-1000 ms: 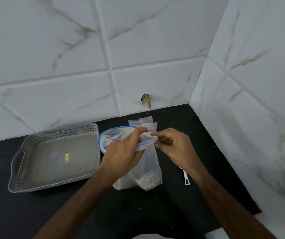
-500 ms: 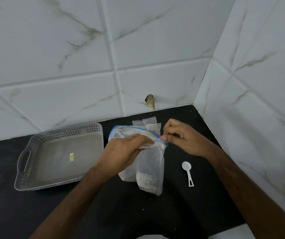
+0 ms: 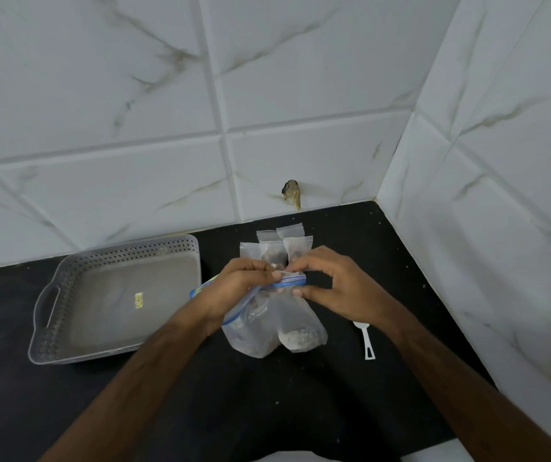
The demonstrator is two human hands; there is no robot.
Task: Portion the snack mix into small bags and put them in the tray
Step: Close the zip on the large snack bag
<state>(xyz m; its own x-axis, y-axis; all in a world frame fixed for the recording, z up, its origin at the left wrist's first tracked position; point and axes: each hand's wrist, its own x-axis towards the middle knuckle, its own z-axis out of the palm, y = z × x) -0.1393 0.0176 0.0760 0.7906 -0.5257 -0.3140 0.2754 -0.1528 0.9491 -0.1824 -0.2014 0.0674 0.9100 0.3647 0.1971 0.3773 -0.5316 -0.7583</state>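
A clear zip bag of snack mix (image 3: 277, 328) with a blue zip strip stands on the black counter (image 3: 267, 395), some pale mix settled at its bottom. My left hand (image 3: 240, 285) pinches the zip strip at its left part. My right hand (image 3: 330, 285) pinches the strip's right end between thumb and fingers. Several small clear bags (image 3: 280, 245), some with dark mix in them, lie just behind my hands. A grey perforated tray (image 3: 50, 315) with handles sits to the left; only a small yellow sticker shows on its floor.
A white plastic scoop (image 3: 367, 341) lies on the counter right of the big bag, partly under my right wrist. White marble-look tiled walls close the back and right side. A chipped hole (image 3: 292, 193) marks the back wall.
Both hands have come together over the bag's top, and the zip mouth that gaped to the left has been drawn nearly flat. The small bags behind now show.
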